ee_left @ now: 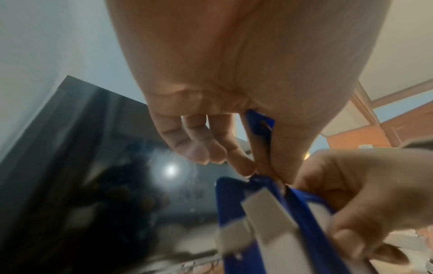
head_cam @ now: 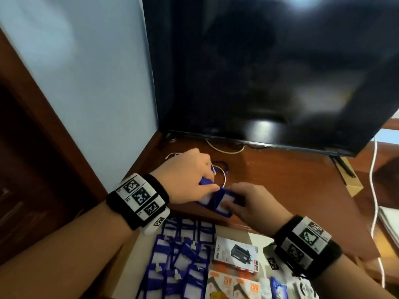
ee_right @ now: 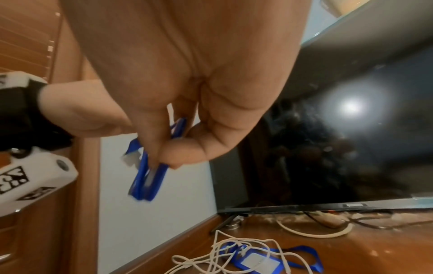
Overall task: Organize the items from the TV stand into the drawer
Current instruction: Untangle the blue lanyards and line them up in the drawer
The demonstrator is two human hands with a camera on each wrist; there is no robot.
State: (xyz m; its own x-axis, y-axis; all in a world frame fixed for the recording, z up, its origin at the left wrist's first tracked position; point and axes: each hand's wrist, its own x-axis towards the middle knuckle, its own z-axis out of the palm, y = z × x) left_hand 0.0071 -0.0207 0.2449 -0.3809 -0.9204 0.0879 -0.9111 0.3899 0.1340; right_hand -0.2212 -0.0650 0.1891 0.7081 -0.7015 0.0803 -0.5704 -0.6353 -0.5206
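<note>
Though blurred, badge holders (head_cam: pixel 218 200) between hands (head_cam: pixel 218 190).

wall (head_cam: pixel 75 83): pale blue | door frame (head_cam: pixel 43 117): brown wood | television (head_cam: pixel 269 72): dark, reflecting light

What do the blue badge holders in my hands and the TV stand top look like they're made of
Blue badge holders: probably soft plastic or vinyl, given the saturated blue frames around pale windows and thin edges; blur leaves it open. TV stand top: reddish-brown wood or wood veneer with a glossy varnish, judging by its sheen and soft reflections.
</note>
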